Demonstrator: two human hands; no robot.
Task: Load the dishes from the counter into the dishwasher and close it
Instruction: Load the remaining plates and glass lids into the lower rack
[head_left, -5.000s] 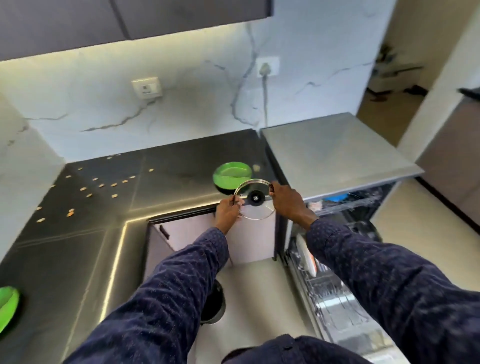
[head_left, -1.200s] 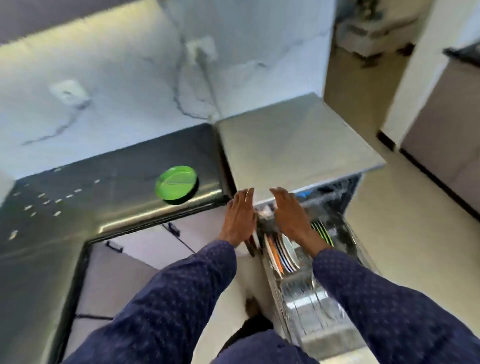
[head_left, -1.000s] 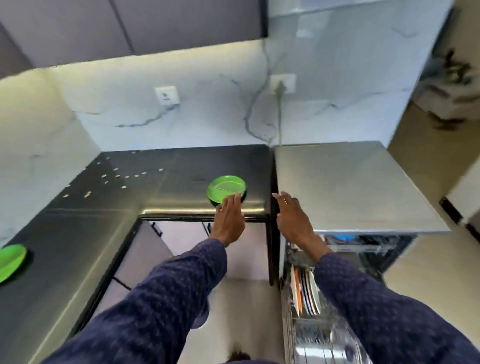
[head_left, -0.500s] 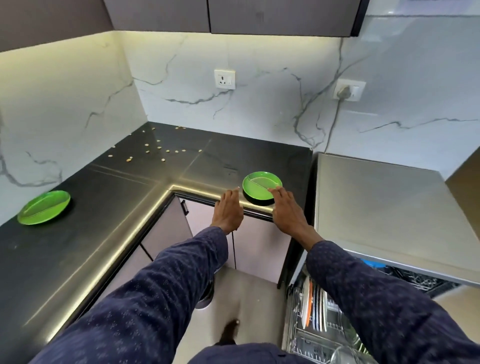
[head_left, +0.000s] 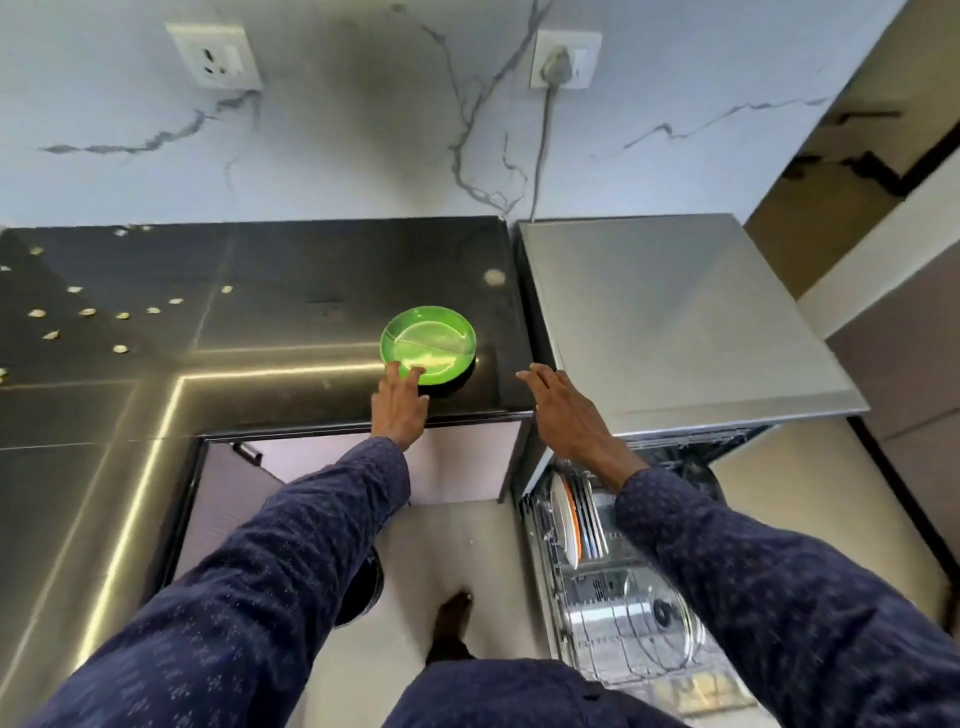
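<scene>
1. We see a home kitchen: a dark stone desk (head_left: 291, 291) against a marble backsplash (head_left: 363, 130) with wall sockets (head_left: 215, 54).
2. An open dishwasher (head_left: 670, 322) holds racked plates (head_left: 576, 519).

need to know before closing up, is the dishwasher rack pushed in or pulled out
Pulled out: the dishwasher rack extends past the dishwasher's front, with upright plates and a glass lid visible.
</scene>
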